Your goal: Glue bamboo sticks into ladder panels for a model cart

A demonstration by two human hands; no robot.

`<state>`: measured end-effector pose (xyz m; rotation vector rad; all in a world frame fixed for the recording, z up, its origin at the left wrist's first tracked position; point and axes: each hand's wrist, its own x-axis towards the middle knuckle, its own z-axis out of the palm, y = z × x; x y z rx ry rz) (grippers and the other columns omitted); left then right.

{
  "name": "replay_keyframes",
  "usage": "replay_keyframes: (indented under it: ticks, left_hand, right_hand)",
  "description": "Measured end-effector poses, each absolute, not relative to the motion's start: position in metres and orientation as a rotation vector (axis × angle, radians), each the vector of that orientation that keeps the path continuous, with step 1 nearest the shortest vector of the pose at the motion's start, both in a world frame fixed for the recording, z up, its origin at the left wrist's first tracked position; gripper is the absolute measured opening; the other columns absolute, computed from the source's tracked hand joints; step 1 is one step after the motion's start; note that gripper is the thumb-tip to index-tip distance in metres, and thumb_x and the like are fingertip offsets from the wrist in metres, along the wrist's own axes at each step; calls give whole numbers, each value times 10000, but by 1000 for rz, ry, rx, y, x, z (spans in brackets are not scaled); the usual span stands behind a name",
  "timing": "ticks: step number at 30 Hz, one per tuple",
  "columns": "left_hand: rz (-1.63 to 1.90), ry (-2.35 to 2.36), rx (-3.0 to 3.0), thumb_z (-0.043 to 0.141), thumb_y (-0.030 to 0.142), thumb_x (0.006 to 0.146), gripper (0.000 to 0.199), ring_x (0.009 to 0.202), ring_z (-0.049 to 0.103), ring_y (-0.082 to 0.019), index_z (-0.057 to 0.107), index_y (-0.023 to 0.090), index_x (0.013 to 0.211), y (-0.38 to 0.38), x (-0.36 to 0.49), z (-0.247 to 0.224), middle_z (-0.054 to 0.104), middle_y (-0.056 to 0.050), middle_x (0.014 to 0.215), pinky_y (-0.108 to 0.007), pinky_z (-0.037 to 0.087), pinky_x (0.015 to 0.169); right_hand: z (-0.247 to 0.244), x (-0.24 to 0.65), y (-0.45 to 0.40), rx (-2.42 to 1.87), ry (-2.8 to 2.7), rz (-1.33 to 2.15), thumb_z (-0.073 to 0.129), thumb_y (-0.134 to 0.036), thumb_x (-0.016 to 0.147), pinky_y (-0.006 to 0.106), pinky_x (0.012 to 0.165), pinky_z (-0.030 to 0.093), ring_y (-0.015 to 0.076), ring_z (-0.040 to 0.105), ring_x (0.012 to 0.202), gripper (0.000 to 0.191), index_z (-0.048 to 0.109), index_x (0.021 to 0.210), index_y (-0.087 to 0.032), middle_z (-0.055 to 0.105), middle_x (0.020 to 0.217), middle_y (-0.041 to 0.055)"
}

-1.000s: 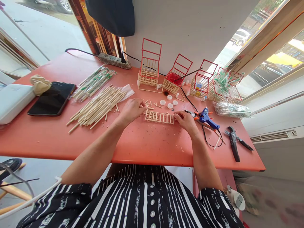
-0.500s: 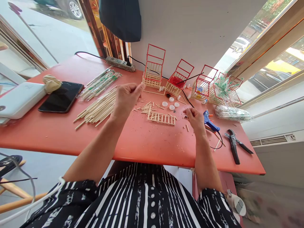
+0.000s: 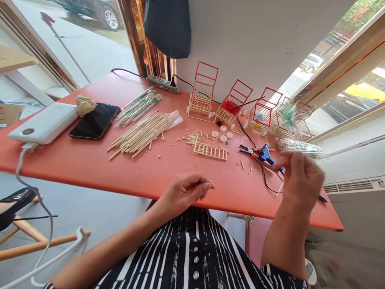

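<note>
My left hand (image 3: pixel 188 190) hangs over the front edge of the red table, thumb and fingers curled together; anything between them is hidden. At the right, my right hand (image 3: pixel 300 178) is raised over the table, its bent fingers smeared by motion. Just left of it lie a blue glue gun (image 3: pixel 266 154) and orange-handled pliers (image 3: pixel 248 150). A small ladder-like frame of wooden sticks (image 3: pixel 210 151) rests mid-table, beside a heap of short stick pieces (image 3: pixel 195 137). Neither hand touches these. Behind the right hand, the black cutter (image 3: pixel 322 198) is mostly covered.
Long wooden sticks (image 3: pixel 140 134), packaged sticks (image 3: pixel 140 106), a phone (image 3: pixel 94 121) and a white power bank (image 3: pixel 45 122) lie at the left. Along the wall stand several small stick chairs with red frames (image 3: pixel 202 92). White caps (image 3: pixel 223 138) and a power strip (image 3: pixel 162 84) are on the table (image 3: pixel 144 176).
My left hand has come down and toward my body from above the sticks. My right hand has moved right and up, uncovering the pliers. The view has shifted slightly.
</note>
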<state>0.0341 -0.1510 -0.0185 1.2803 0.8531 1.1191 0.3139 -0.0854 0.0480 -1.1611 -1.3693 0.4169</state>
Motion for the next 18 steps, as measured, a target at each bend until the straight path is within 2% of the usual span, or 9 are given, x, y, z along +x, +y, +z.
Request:
replay_keyframes:
  ticks: [1, 2, 3, 4, 6, 8, 10, 14, 18]
  left_hand:
    - [1188, 875, 1303, 689, 436, 983, 250, 782, 670, -147, 770, 216, 1070, -151, 38, -24, 737, -49, 862, -271, 557, 748]
    - [1276, 878, 1321, 698, 420, 983, 317, 966, 699, -179, 740, 230, 1233, -148, 43, -29, 764, -89, 1082, -308, 569, 896]
    - [1323, 828, 1319, 711, 418, 975, 421, 1165, 679, -221, 683, 240, 1356, -143, 47, -33, 719, -127, 1304, -351, 551, 1020]
    - [1337, 768, 1270, 708, 427, 977, 490, 1287, 641, -248, 630, 252, 1428, -136, 51, -35, 643, -141, 1458, -384, 523, 1095]
    - [1302, 663, 1132, 752, 444, 946, 579, 1387, 598, -277, 581, 260, 1468, -120, 60, -39, 591, -138, 1541, -418, 495, 1152]
    - [1329, 603, 989, 803, 434, 906, 597, 1424, 581, -292, 589, 245, 1430, -106, 69, -43, 626, -139, 1513, -429, 474, 1178]
    - [1393, 576, 888, 827, 428, 882, 531, 1326, 663, -283, 626, 230, 1332, -95, 75, -46, 704, -131, 1404, -434, 491, 1159]
    - [1512, 688, 799, 826, 467, 861, 358, 968, 774, -214, 678, 186, 1027, -84, 82, -50, 795, -77, 1003, -342, 592, 943]
    - [1489, 761, 825, 838, 534, 817, 411, 727, 717, -147, 633, 183, 876, -80, 79, -46, 734, -21, 808, -246, 585, 695]
  right_hand:
    - [40, 306, -92, -1112, -1308, 578, 654, -524, 997, 287, 540, 503, 132, 576, 445, 388, 758, 776, -222, 635, 509, -23]
    - [31, 296, -97, -1083, -1279, 788, 663, -580, 976, 285, 553, 520, 135, 604, 447, 448, 752, 735, -213, 660, 513, -8]
    - [20, 284, -101, -1060, -1206, 978, 654, -643, 957, 293, 607, 555, 159, 689, 534, 480, 780, 798, -208, 741, 610, 26]
    - [10, 270, -102, -1030, -1134, 1193, 619, -708, 944, 315, 669, 587, 203, 777, 713, 531, 808, 947, -211, 822, 800, 70]
    - [-8, 244, -102, -903, -1003, 1556, 582, -788, 908, 398, 862, 619, 264, 791, 1075, 642, 762, 1229, -262, 831, 1157, 97]
    - [-21, 222, -100, -784, -892, 1682, 560, -773, 924, 454, 1077, 551, 257, 727, 1252, 639, 719, 1307, -287, 794, 1286, 78]
    - [-30, 206, -99, -716, -834, 1692, 561, -744, 939, 472, 1192, 465, 237, 691, 1313, 626, 664, 1389, -320, 773, 1336, 54]
    - [-40, 191, -103, -694, -876, 1640, 583, -699, 954, 469, 1284, 358, 208, 597, 1432, 714, 495, 1569, -348, 683, 1485, 42]
    - [-44, 194, -108, -670, -1011, 1632, 553, -720, 962, 469, 1301, 338, 210, 494, 1527, 781, 404, 1633, -349, 539, 1634, 36]
